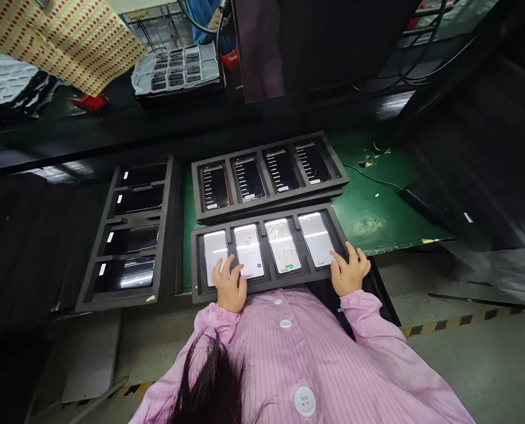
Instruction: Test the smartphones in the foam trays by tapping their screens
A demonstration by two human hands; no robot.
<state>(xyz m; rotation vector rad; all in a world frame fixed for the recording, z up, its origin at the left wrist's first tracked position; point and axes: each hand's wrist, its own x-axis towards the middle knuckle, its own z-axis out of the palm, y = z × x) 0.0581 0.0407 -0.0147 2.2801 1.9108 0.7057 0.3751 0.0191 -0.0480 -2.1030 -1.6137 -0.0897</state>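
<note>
In front of me a dark foam tray (269, 283) holds several smartphones with lit white screens. My left hand (229, 287), fingers spread, hovers at the lower part of the leftmost phone (215, 247) and beside the second phone (248, 247); whether it touches them I cannot tell. The third phone (282, 244) shows a green button low on its screen. At the tray's right end, my right hand (349, 271) has its fingers apart, one fingertip at the edge of the rightmost phone (316, 238). Neither hand holds anything.
Behind stands another foam tray (271, 202) of phones showing dark list screens. To the left, a third tray (163, 235) holds phones with dark screens. A cable (371, 175) lies on the green tabletop (377, 215). A white divided tray (174, 88) and a dark panel (324, 47) are farther back.
</note>
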